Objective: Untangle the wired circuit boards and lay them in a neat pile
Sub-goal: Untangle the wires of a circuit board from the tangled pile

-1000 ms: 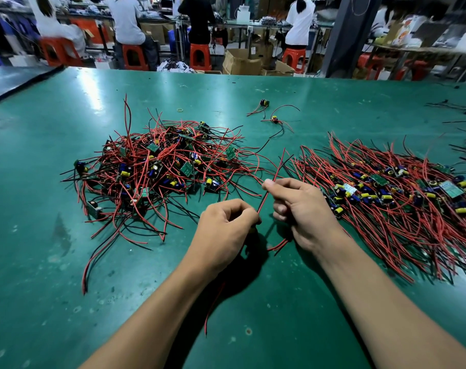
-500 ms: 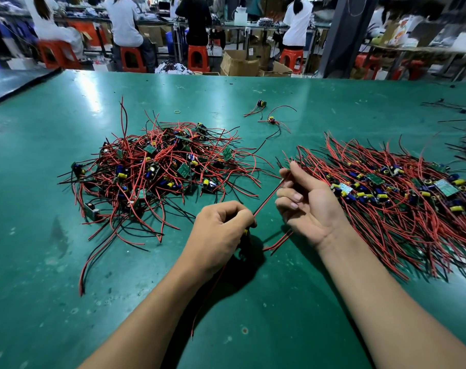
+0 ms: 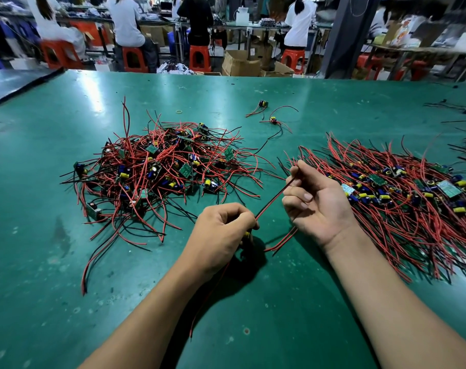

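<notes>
Head view, left hand (image 3: 221,233) and right hand (image 3: 317,203) pinching red wire (image 3: 273,199) (board apparently in fist)

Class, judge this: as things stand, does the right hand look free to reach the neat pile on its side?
Probably yes. The right hand hangs beside the neat pile with nothing between them, though its fingers are pinching a wire pair that the left hand also holds.

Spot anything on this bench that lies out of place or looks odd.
Two wired boards lie alone beyond both heaps, in neither the tangle nor the combed pile. A small yellow ring lies loose nearby.
</notes>
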Action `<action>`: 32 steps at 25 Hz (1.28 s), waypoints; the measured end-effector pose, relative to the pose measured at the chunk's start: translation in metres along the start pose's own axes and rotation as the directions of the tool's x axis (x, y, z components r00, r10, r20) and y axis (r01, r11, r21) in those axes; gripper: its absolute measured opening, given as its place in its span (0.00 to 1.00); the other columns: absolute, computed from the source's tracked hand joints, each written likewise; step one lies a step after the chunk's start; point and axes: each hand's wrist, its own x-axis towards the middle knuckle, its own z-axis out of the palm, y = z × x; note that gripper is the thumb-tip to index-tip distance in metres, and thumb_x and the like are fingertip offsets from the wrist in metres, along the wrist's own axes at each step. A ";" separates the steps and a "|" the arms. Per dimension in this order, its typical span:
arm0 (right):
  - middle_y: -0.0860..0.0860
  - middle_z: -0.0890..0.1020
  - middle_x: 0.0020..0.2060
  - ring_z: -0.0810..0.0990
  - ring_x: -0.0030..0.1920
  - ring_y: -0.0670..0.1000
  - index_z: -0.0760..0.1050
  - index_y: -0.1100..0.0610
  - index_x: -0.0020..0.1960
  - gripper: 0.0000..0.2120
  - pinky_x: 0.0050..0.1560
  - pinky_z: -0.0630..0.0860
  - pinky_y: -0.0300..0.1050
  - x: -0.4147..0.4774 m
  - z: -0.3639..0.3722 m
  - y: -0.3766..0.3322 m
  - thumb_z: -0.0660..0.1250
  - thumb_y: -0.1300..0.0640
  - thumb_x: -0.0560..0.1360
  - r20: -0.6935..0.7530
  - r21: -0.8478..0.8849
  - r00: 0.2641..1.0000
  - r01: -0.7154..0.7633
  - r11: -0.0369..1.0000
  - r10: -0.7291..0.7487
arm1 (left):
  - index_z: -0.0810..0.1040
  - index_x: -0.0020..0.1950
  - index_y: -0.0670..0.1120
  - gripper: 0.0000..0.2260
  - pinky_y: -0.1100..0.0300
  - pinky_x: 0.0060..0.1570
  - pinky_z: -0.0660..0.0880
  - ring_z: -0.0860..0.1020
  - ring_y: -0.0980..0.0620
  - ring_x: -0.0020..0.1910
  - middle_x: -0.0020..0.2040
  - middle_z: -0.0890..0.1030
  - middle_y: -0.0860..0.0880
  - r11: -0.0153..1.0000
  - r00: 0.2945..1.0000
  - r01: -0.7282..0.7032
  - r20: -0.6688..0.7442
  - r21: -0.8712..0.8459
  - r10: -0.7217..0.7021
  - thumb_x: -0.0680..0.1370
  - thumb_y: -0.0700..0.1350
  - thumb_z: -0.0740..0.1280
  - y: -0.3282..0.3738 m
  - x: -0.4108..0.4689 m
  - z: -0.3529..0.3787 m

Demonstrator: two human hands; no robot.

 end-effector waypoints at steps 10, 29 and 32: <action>0.50 0.77 0.32 0.68 0.26 0.44 0.83 0.62 0.52 0.17 0.26 0.64 0.36 -0.001 -0.010 0.026 0.76 0.51 0.70 0.149 -0.735 0.988 0.129 0.665 -0.026 | 0.80 0.39 0.35 0.09 0.66 0.30 0.70 0.72 0.52 0.29 0.31 0.76 0.45 0.999 0.999 -0.023 -0.046 -0.047 0.021 0.78 0.38 0.67 -0.002 0.001 -0.001; 0.45 0.74 0.25 0.67 0.24 0.44 0.82 0.58 0.47 0.04 0.22 0.65 0.36 0.016 -0.025 0.012 0.69 0.62 0.79 0.028 -0.757 0.893 0.312 0.575 -0.448 | 0.82 0.38 0.38 0.08 0.68 0.30 0.70 0.73 0.55 0.28 0.29 0.77 0.47 1.000 1.000 0.016 0.003 -0.010 -0.016 0.76 0.39 0.69 0.000 0.001 -0.002; 0.44 0.77 0.28 0.67 0.24 0.44 0.83 0.56 0.46 0.04 0.22 0.65 0.36 0.019 -0.028 0.012 0.70 0.62 0.77 0.036 -0.746 0.860 0.362 0.559 -0.509 | 0.82 0.39 0.38 0.08 0.68 0.30 0.70 0.73 0.54 0.28 0.29 0.78 0.46 1.000 1.000 0.021 0.002 -0.019 -0.021 0.76 0.39 0.69 0.000 0.001 -0.002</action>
